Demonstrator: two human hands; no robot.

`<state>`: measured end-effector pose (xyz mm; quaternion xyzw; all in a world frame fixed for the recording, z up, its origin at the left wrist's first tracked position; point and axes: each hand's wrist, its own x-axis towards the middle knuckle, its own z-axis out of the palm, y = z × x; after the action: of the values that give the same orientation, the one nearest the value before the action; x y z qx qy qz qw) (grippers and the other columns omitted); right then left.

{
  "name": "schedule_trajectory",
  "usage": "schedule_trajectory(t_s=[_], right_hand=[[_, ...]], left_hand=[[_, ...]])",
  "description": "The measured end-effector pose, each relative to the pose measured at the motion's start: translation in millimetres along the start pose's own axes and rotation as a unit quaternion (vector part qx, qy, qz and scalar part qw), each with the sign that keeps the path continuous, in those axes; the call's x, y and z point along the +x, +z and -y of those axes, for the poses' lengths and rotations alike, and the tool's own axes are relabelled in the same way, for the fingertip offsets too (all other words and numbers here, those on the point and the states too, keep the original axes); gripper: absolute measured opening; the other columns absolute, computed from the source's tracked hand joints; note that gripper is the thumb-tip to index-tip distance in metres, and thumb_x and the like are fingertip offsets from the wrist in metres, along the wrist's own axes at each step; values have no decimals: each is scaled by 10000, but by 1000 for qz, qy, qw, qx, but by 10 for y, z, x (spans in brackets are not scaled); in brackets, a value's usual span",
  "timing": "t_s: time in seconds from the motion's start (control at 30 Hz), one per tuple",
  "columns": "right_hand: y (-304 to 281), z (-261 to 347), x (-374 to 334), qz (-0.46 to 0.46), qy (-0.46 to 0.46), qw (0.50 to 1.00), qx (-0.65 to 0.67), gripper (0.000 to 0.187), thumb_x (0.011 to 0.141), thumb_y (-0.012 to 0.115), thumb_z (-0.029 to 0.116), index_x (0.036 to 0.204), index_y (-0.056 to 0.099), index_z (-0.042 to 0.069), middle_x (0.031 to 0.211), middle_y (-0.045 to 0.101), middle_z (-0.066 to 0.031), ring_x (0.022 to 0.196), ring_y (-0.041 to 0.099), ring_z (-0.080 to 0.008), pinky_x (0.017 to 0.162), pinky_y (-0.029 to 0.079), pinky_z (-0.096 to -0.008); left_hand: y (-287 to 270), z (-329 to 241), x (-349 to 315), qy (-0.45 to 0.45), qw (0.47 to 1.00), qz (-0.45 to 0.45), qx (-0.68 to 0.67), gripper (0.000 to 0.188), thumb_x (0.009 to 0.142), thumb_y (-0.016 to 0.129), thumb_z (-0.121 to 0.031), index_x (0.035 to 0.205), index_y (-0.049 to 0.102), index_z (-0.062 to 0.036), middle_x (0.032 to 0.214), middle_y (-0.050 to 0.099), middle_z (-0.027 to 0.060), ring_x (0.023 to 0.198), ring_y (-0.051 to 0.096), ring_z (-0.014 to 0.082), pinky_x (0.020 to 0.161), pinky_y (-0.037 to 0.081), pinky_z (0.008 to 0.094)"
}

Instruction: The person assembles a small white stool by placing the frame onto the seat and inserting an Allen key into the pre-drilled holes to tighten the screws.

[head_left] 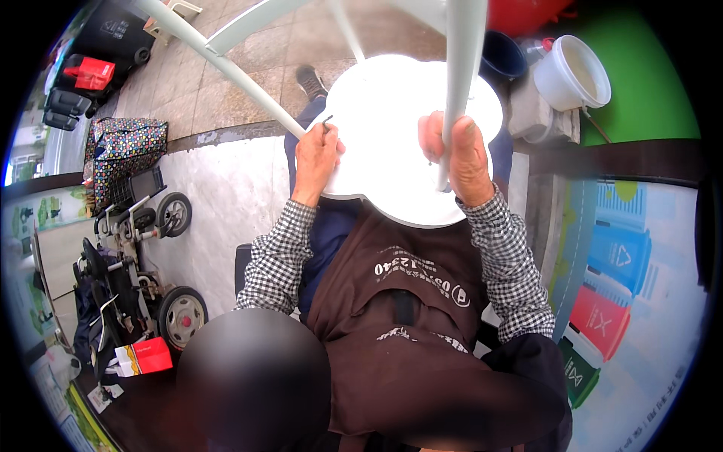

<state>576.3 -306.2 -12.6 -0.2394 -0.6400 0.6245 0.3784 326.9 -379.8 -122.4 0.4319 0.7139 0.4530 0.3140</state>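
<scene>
Off beyond the left hand, a folded wheeled cart (143,256) stands on the pale floor. The left hand (316,154) is pinched shut on a small dark hex key (328,120), at the near edge of the white stool seat (392,113) lying across the lap — one white leg (226,68) slants away from just above its fingers. The right hand (459,154) is wrapped tight round another white leg (461,68), upright on the seat. Past that hand sits a white bucket (572,71).
</scene>
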Motion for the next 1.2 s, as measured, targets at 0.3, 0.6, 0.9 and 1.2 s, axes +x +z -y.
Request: schedule_trajectory(t_s=[0.3, 0.6, 0.9, 1.2], right_hand=[[0, -23, 23, 13, -5, 1000, 4, 789, 959, 329, 868, 666, 443, 144, 649, 414, 28, 613, 361, -86, 578, 307, -265], [-20, -1, 13, 1, 1, 1000, 5, 800, 950, 327, 879, 668, 455, 141, 649, 419, 25, 611, 366, -87, 577, 309, -265], [-21, 0, 10, 1, 3, 1000, 0, 795, 956, 326, 873, 680, 452, 138, 650, 417, 22, 623, 368, -88, 584, 307, -265], [-13, -3, 13, 2, -5, 1000, -1, 789, 958, 322, 871, 679, 449, 143, 649, 415, 22, 619, 362, -89, 582, 305, -268]], left_hand=[[19, -76, 34, 5, 999, -43, -30, 214, 1055, 544, -170, 971, 612, 15, 685, 674, 65, 506, 605, 140, 520, 495, 307], [-279, -304, -217, 154, 941, 4, 301, 167, 1029, 614, -168, 1011, 580, -5, 802, 669, 207, 748, 658, 434, 666, 516, 505], [-301, -71, -229, 125, 949, 24, 288, 193, 985, 669, -145, 1090, 596, 0, 828, 698, 221, 812, 692, 428, 701, 531, 537], [-308, -58, -246, 121, 925, 23, 359, 143, 976, 685, -176, 928, 653, -45, 773, 693, 206, 766, 692, 420, 674, 530, 506]])
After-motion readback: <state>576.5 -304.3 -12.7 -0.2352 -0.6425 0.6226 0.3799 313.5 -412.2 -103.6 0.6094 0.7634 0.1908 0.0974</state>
